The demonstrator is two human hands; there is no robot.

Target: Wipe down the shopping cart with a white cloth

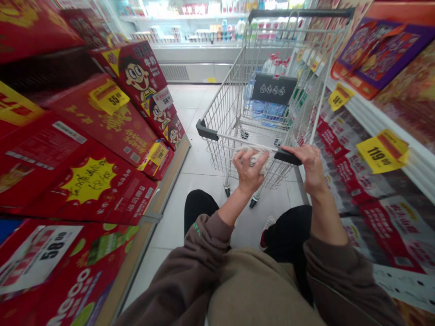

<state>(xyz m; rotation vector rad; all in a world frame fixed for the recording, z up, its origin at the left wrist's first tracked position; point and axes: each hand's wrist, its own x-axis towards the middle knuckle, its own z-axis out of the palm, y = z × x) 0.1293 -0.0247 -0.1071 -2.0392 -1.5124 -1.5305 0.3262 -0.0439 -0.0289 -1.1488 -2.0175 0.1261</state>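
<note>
1. My left fingers (243,165) are curled shut around a white fuzzy bundle (258,156), pressing it against the cart's top bar. My hand covers most of it, so I can't make out what it is; only its fuzzy edges show past my knuckles.
2. My right fingers (299,151) are bent down and closed over the end of a black plastic handle (287,157), with their tips out of sight behind it.
3. That handle runs across a silver wire shopping cart (226,120), standing on pale floor tiles (204,174).
4. Through the mesh, blue-wrapped packs (267,108) and white-capped bottles (275,65) sit at the far end, blurred and partly hidden by a dark sign panel (273,88).
5. Red cardboard boxes (102,122) are stacked along my left. A red-printed shelf display (356,181) with a yellow 119 price tag (380,151) runs along my right, cut off by the frame.
6. My brown sleeves (204,258) and black trousers (200,208) fill the bottom of the view.
</note>
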